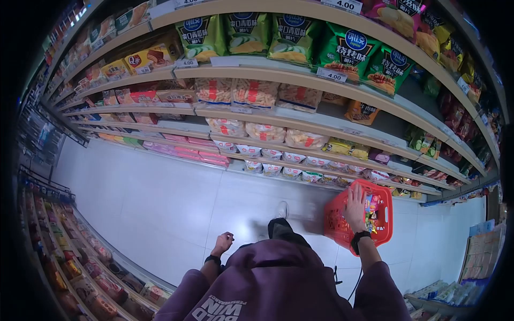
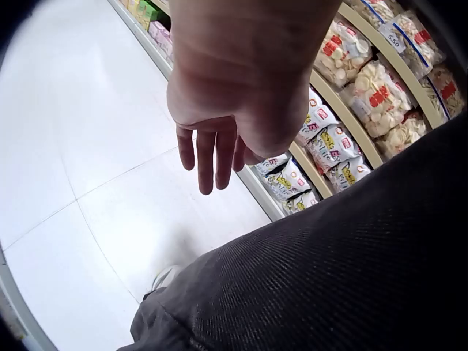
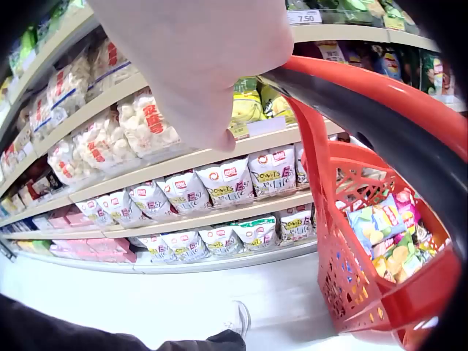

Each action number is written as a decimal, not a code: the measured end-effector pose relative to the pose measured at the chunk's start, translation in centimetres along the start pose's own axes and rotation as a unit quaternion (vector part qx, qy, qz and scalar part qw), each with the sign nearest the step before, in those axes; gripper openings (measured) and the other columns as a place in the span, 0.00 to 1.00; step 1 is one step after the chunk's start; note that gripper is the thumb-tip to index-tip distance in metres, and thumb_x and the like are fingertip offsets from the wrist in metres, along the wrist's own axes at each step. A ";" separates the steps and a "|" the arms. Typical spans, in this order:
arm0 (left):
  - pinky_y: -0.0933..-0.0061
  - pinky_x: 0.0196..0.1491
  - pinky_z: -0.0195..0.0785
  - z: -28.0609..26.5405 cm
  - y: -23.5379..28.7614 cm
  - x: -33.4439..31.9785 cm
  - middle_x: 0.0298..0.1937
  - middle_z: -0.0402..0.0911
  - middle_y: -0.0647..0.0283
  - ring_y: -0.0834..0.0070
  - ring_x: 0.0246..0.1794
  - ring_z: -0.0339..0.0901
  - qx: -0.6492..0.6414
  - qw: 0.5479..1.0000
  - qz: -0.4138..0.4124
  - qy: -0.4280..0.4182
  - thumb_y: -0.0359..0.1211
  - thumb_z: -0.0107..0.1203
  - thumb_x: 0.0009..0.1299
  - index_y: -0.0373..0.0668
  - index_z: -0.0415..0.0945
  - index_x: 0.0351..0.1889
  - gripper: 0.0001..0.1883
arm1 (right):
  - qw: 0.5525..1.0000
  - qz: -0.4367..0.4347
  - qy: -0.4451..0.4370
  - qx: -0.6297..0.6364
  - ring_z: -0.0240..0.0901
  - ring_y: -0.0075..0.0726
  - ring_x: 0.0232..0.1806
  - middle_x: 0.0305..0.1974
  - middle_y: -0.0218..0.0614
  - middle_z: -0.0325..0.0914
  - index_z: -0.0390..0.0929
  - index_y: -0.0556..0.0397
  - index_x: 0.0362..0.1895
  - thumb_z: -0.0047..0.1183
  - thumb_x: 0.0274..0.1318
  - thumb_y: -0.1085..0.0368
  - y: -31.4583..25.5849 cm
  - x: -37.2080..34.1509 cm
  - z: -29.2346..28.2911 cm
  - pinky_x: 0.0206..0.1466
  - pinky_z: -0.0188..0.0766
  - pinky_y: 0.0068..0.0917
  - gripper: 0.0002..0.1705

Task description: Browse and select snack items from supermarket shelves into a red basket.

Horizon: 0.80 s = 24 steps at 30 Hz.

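My right hand (image 1: 354, 208) is over a red plastic shopping basket (image 1: 337, 227) and grips its handle (image 3: 365, 121), a red bar with a black strip. In the right wrist view the thumb points down beside the bar, and most of the fingers are hidden. Colourful snack packets (image 3: 384, 227) lie inside the basket, among them a blue chip bag. My left hand (image 1: 222, 244) hangs beside my body with nothing in it; its fingers (image 2: 206, 164) dangle loosely in the left wrist view.
Curved shelves (image 1: 257, 69) of snacks run across the front, with green chip bags (image 1: 292, 37) high up and white snack bags (image 3: 227, 181) low down. Another stocked shelf (image 1: 80, 267) stands on the left behind me. Pale floor tiles (image 1: 160, 198) lie between. A shoe (image 1: 282, 209) shows below me.
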<state>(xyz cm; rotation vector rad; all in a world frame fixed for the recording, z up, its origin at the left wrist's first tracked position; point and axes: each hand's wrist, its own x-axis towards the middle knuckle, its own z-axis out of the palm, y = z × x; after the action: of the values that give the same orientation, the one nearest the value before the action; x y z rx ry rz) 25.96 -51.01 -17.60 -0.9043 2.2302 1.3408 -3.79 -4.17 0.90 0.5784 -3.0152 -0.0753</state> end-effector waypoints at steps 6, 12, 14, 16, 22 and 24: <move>0.67 0.37 0.78 0.5 -8.1 -2.4 0.35 0.85 0.51 0.64 0.30 0.85 0.156 0.983 0.079 -0.050 0.36 0.48 0.66 0.42 0.81 0.42 0.14 | 0.968 0.079 0.046 0.234 0.59 0.69 0.65 0.72 0.58 0.46 0.42 0.40 0.75 0.44 0.62 0.71 3.6 -6.6 1.0 0.60 0.70 0.53 0.41; 0.67 0.37 0.78 0.4 -11.7 -6.5 0.27 0.84 0.54 0.66 0.27 0.84 0.057 0.997 -0.027 -0.048 0.39 0.49 0.66 0.39 0.82 0.38 0.15 | 0.959 0.169 -0.012 0.226 0.64 0.70 0.60 0.67 0.61 0.55 0.44 0.41 0.75 0.43 0.65 0.67 1.0 -9.1 -1.8 0.57 0.71 0.52 0.37; 0.68 0.36 0.78 0.5 -11.8 -7.2 0.25 0.84 0.55 0.67 0.25 0.84 0.049 0.998 -0.017 -0.023 0.39 0.49 0.67 0.38 0.82 0.37 0.15 | 0.957 0.181 -0.011 0.226 0.65 0.70 0.59 0.66 0.61 0.58 0.45 0.41 0.74 0.43 0.64 0.67 0.7 -9.1 -2.0 0.56 0.71 0.53 0.36; 0.69 0.35 0.78 1.3 -12.9 -7.6 0.22 0.83 0.57 0.69 0.25 0.84 0.050 0.998 -0.016 -0.020 0.39 0.49 0.67 0.39 0.82 0.34 0.15 | 0.958 0.171 -0.003 0.228 0.66 0.70 0.58 0.64 0.62 0.60 0.46 0.42 0.74 0.44 0.64 0.68 1.3 -9.4 -1.4 0.55 0.71 0.54 0.36; 0.71 0.35 0.79 2.7 -11.0 -6.1 0.23 0.84 0.59 0.71 0.23 0.84 0.109 0.989 -0.021 -0.100 0.37 0.49 0.66 0.37 0.81 0.31 0.14 | 0.958 0.174 -0.019 0.227 0.69 0.71 0.52 0.58 0.62 0.63 0.42 0.36 0.75 0.46 0.61 0.68 1.1 -11.8 -2.0 0.51 0.71 0.55 0.41; 0.70 0.35 0.79 3.8 -10.3 -4.7 0.22 0.83 0.58 0.70 0.23 0.84 0.097 0.992 0.034 -0.078 0.37 0.49 0.66 0.35 0.81 0.32 0.15 | 0.955 0.181 -0.023 0.234 0.71 0.69 0.47 0.53 0.60 0.65 0.39 0.33 0.76 0.47 0.61 0.68 1.1 -12.8 -2.0 0.47 0.71 0.55 0.44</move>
<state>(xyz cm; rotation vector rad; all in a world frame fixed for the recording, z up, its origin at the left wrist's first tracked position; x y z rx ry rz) 36.49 -49.61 -23.08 -0.6369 2.2396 1.1563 7.76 1.55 2.15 0.0314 -3.1278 0.6663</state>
